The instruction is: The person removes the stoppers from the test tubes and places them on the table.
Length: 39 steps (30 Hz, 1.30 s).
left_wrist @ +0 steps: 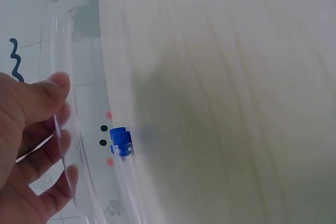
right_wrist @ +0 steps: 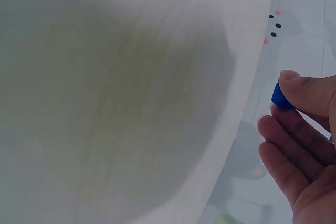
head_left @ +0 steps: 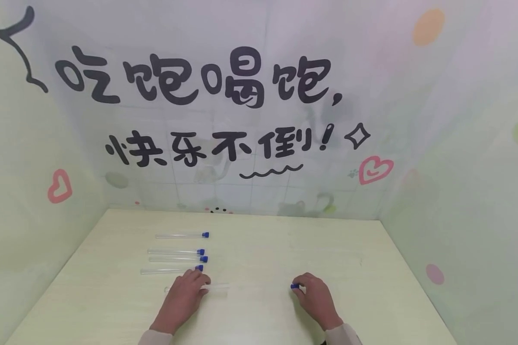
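Observation:
My left hand (head_left: 183, 297) grips a clear test tube (head_left: 218, 286) between thumb and fingers. In the left wrist view the held tube (left_wrist: 62, 51) shows an uncapped upper end. To the right, my right hand (head_left: 317, 298) pinches a small blue cap (head_left: 294, 286) between thumb and index finger. The right wrist view shows this cap (right_wrist: 281, 97) apart from any tube, with the other fingers loosely curled below it. Just beyond the left fingertips lies a capped test tube (head_left: 168, 270), its blue cap partly hidden by that hand.
Behind it, several more clear tubes lie sideways on the pale table (head_left: 259, 249), including the farthest tube (head_left: 179, 235); their blue caps point right. A printed curtain (head_left: 259, 191) with black lettering stands along the back edge, and pale side walls flank the table.

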Each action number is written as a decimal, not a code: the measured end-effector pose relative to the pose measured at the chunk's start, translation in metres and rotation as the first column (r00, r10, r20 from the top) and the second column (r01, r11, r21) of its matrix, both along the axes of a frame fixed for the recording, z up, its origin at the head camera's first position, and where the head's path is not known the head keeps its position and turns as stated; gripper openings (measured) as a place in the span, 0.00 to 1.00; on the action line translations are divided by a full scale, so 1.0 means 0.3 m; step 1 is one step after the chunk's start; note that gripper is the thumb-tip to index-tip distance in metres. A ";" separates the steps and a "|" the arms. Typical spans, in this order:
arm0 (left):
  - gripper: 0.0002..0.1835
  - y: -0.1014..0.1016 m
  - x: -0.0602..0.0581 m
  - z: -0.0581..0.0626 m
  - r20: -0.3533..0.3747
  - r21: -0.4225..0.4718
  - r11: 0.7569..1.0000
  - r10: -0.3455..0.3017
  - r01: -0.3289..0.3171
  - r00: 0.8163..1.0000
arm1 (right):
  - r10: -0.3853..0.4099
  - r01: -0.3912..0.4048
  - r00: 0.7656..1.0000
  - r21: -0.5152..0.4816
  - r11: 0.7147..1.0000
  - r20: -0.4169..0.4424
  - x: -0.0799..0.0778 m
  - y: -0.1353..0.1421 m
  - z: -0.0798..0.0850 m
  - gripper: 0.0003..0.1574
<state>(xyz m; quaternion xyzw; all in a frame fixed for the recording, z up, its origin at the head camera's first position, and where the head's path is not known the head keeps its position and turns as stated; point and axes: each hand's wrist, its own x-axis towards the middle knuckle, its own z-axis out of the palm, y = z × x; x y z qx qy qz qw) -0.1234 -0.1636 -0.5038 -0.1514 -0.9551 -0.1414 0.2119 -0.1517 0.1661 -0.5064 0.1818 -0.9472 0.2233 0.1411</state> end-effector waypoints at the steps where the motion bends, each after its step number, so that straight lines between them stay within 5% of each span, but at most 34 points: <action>1: 0.13 -0.001 -0.001 -0.002 0.012 -0.005 1.000 0.005 -0.005 1.000 | 0.001 -0.001 1.000 0.002 1.000 0.010 0.001 0.003 0.000 0.07; 13: 0.12 -0.008 0.010 -0.023 0.206 -0.029 1.000 0.008 -0.002 0.978 | 0.026 -0.030 0.988 0.024 0.999 0.155 0.011 0.008 0.000 0.05; 39: 0.12 -0.016 0.018 -0.044 0.203 0.042 0.999 -0.038 0.030 0.978 | 0.016 -0.027 0.978 0.053 0.998 0.206 0.012 0.012 -0.015 0.05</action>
